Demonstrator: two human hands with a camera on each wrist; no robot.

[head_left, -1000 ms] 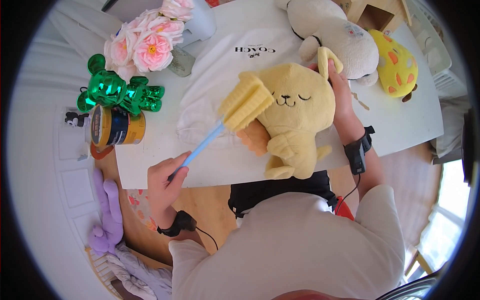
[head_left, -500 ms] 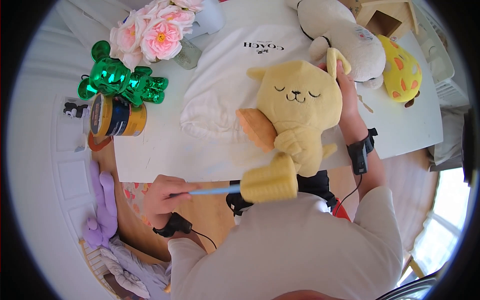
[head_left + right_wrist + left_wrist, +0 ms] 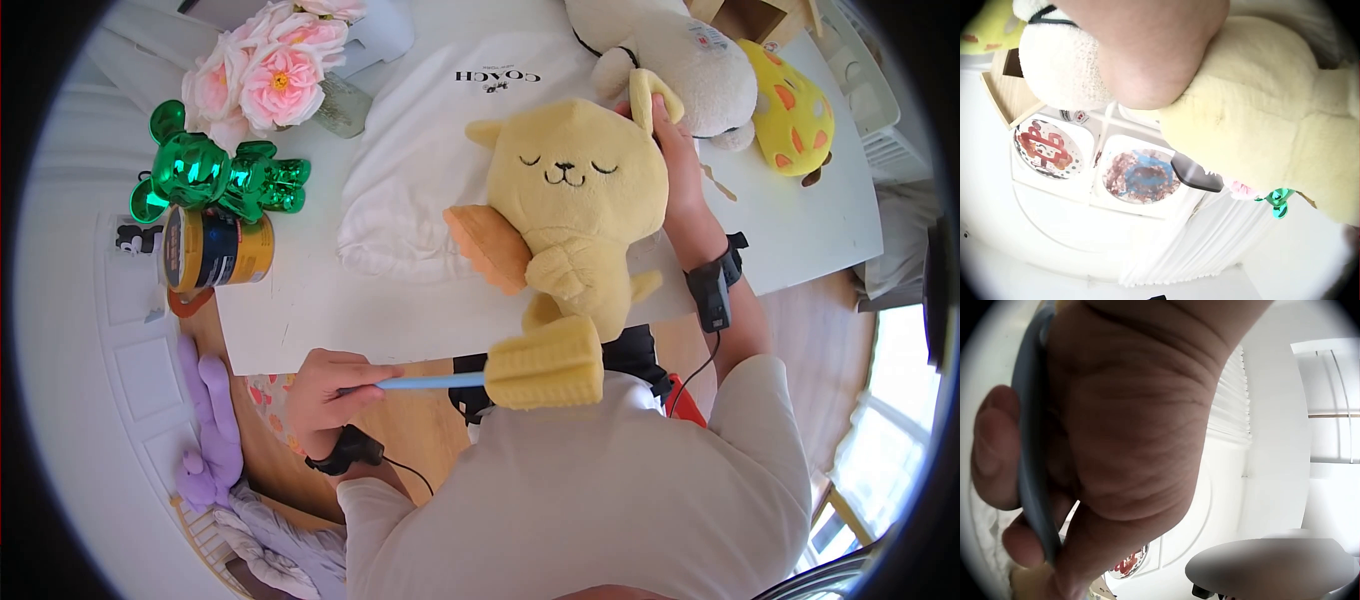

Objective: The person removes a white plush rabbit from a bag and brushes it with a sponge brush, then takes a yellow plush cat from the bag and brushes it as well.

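Note:
My left hand [image 3: 325,388] grips the light blue handle [image 3: 435,381] of a sponge brush. Its ribbed yellow sponge head [image 3: 548,362] points right, at the table's front edge, overlapping the plush's lower end in the head view. In the left wrist view fingers [image 3: 996,447] curl round the handle. A pale yellow dog plush [image 3: 580,170], with closed stitched eyes and an orange scalloped piece [image 3: 488,248] at its side, faces up. My right hand [image 3: 678,165] holds its head by the raised ear; the plush hides some of that hand's fingers.
A white cloth bag lettered COACH [image 3: 420,190] lies beside the plush. To the left are pink flowers [image 3: 270,80], a shiny green bear figure [image 3: 205,172] and a yellow tub [image 3: 222,247]. A white plush [image 3: 690,80] and a yellow spotted plush [image 3: 790,110] lie at the back right.
The sponge brush has swung down from beside the plush's face to the table's front edge, its handle now level. The right hand keeps its hold on the plush.

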